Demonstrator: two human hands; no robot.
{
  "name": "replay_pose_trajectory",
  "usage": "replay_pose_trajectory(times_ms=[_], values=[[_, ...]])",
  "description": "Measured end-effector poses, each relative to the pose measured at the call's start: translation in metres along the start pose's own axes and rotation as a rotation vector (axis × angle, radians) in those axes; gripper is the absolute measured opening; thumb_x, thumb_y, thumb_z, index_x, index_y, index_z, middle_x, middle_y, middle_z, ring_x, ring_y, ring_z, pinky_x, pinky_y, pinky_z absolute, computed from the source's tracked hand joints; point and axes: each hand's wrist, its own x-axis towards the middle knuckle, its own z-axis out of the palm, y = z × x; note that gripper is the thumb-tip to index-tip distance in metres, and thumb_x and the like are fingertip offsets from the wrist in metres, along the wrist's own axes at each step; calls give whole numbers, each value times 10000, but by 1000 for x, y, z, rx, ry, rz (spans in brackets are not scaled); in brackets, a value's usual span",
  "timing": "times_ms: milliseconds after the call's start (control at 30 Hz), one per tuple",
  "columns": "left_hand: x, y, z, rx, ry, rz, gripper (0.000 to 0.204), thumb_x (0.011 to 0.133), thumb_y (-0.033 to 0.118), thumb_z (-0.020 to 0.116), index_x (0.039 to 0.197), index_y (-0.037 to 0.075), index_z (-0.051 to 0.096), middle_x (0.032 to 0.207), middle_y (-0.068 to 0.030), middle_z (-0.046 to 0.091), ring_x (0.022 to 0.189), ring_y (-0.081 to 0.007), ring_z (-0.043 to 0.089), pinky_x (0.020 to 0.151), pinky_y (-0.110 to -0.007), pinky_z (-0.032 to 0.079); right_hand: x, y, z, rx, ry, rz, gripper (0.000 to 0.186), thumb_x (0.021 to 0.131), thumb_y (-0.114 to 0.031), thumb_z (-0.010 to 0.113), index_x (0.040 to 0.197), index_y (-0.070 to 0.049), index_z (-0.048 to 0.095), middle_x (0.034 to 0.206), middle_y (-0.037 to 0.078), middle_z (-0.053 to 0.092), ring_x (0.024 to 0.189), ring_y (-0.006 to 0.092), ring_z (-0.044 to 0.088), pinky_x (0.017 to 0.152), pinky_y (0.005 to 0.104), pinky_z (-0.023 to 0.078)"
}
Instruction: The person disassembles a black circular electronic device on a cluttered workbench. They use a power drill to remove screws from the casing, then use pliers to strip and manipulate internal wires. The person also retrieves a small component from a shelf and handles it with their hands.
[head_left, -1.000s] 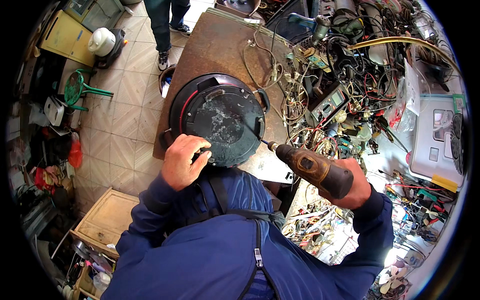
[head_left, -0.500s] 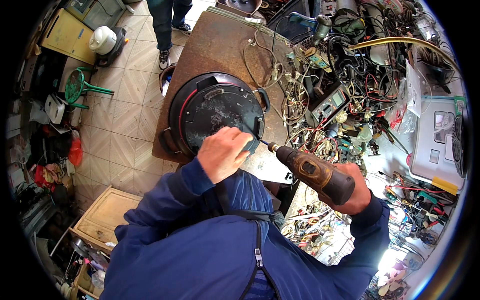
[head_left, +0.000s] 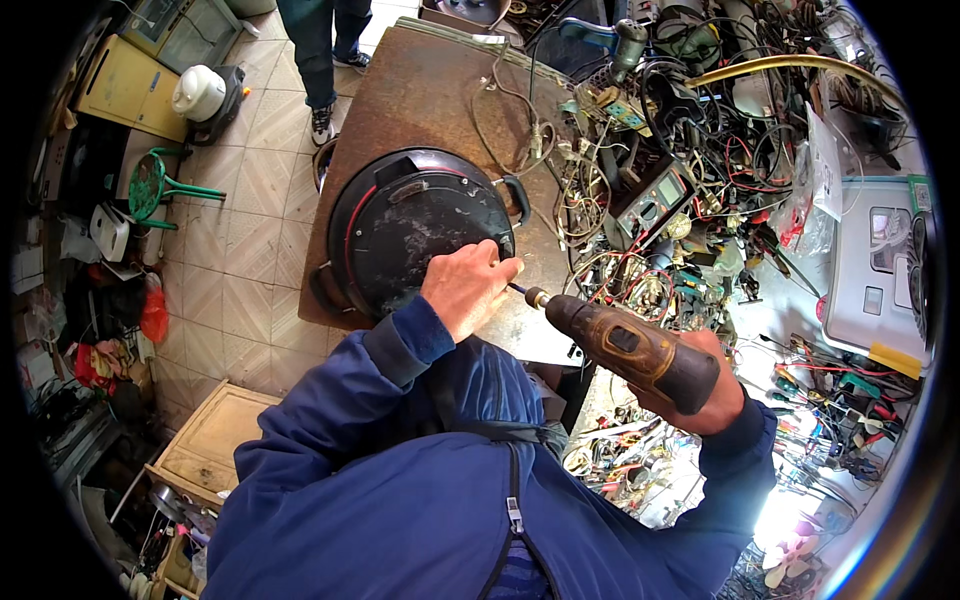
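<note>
A round black electric cooker (head_left: 400,235) lies on the rusty brown table with its scuffed underside up, a red line round its body and handles at its rim. My left hand (head_left: 465,290) rests on its near right part, thumb and fingers pinched together at the edge. Whatever they hold, if anything, is hidden. In my right hand (head_left: 712,395) is a worn brown and black power drill (head_left: 630,345), pointing left. Its thin bit ends close to my left fingertips; whether it touches the cooker I cannot tell.
A multimeter (head_left: 655,200) lies among tangled cables and parts to the right. The bare table top (head_left: 430,90) stretches beyond the cooker. On the tiled floor at left are a green stool (head_left: 150,187) and a white pot (head_left: 198,92). Another person's legs (head_left: 312,60) stand beyond the table.
My left hand has moved right across the cooker's underside, to its edge beside the drill bit. The drill stays in my right hand, and the whole view has shifted slightly.
</note>
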Motion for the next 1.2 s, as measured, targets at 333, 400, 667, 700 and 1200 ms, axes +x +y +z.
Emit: replay_pose_trajectory(times_ms=[333,400,667,700,1200], values=[[-11,2,-28,-41,169,-170,338,794,196,826,1087,134,671,934,-70,613,912,-293,671,731,-415,556,6,-11,-8,62,155,-13,348,821,-27,773,1164,-25,715,927,119,744,785,188,700,753,327,559],[-21,-4,-41,26,234,-243,328,746,175,857,1017,120,681,958,-71,640,930,-297,663,753,-417,555,17,-9,-7,172,194,-7,339,836,-9,768,1171,-12,716,947,104,757,819,150,705,773,322,561],[-40,-16,-51,47,189,-229,374,712,154,880,1021,110,674,961,-61,623,948,-289,617,775,-412,540,75,-12,-15,301,162,39,513,860,7,770,1357,-43,650,1186,97,734,1040,154,681,938,321,534],[-40,-17,-51,40,191,-229,377,712,151,880,1024,110,673,960,-62,622,947,-289,616,774,-410,539,79,-13,-17,284,156,36,515,861,4,770,1359,-45,649,1187,98,734,1043,155,680,941,322,533],[-40,-22,-54,-12,176,-227,366,730,137,867,1033,96,666,952,-68,618,925,-289,614,763,-405,532,102,-15,-23,158,116,-44,439,837,-52,792,1259,-21,678,1061,115,754,908,182,711,848,326,556]])
